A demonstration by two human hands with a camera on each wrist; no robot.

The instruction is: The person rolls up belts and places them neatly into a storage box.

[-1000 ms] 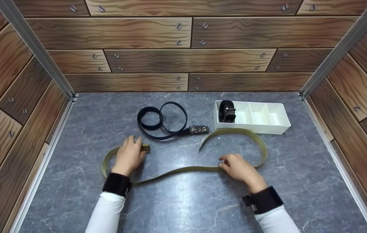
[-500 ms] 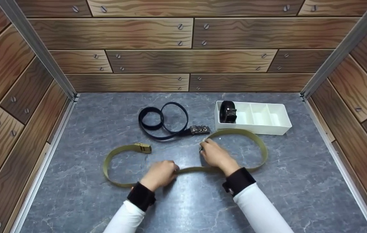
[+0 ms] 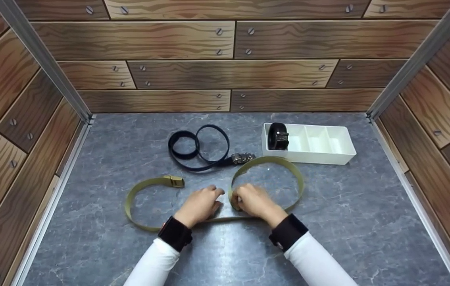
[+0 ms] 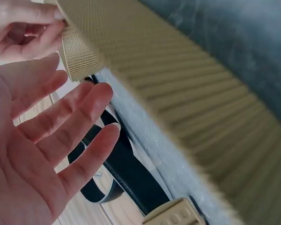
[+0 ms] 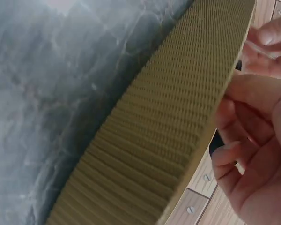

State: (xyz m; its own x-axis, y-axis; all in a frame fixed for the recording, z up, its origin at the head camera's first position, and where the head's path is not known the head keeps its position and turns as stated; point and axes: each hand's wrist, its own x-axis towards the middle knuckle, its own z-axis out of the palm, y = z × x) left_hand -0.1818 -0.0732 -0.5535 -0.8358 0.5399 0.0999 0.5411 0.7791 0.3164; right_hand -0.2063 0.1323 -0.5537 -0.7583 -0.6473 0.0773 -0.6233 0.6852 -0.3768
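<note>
An olive webbing belt [image 3: 142, 185] stands on edge across the floor in a long S, its brass-coloured buckle [image 3: 177, 182] at the left. My right hand [image 3: 254, 201] has curled fingers and pinches the strap near its free end, inside the right-hand loop. Beside it, my left hand [image 3: 200, 203] is held with loosely bent fingers and nothing in the palm, over the straight stretch of strap. The left wrist view shows these fingers apart from the ribbed webbing [image 4: 145, 70], with the right fingertips at the belt's end [image 4: 79, 56]. In the right wrist view the webbing [image 5: 168, 103] partly hides the right fingertips.
A dark belt [image 3: 213, 161] with an ornate metal buckle [image 3: 243, 158] lies looped behind the hands. At back right stands a white divided tray [image 3: 308, 157] with a rolled black belt [image 3: 277, 137] in its left compartment. Wood-patterned walls [image 3: 181, 73] enclose the grey floor [image 3: 368, 222].
My left hand has left the buckle end and moved right to the middle. My right hand has moved to the belt's free end and drawn it inward, so the right loop is smaller and rounder.
</note>
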